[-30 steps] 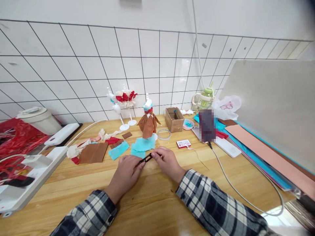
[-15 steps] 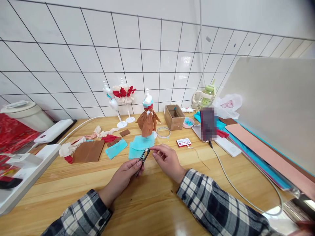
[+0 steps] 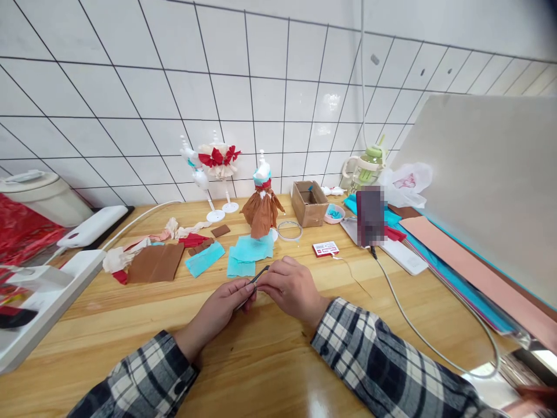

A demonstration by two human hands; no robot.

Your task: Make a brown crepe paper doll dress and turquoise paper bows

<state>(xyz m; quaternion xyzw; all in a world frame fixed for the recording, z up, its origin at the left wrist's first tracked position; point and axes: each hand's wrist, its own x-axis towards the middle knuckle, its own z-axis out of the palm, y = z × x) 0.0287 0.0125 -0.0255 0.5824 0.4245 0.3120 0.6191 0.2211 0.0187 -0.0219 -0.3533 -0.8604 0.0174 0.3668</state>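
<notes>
My left hand [image 3: 228,299] is closed around a small dark tool that looks like clippers [image 3: 249,287], held low over the table and pointing up to the right. My right hand [image 3: 290,287] is pinched against the tool's far part, its fingertips meeting the left ones and covering much of it. Just beyond the hands lie light-blue crepe paper pieces [image 3: 242,269]. Behind them stands a small dress form [image 3: 262,206] wearing a brown paper skirt with a blue and red top.
To the left lie brown paper [image 3: 155,262] and fabric-like scraps, with a power strip [image 3: 47,310] at the edge. A tape ring [image 3: 289,238], cardboard box [image 3: 310,210] and red-white packet [image 3: 326,249] with thread stand right of centre. A cable [image 3: 411,313] curves across the right.
My right hand has moved left and down onto the tool, its fingers closing from a loose pinch beside it. The tool has turned, so its rounded end no longer shows.
</notes>
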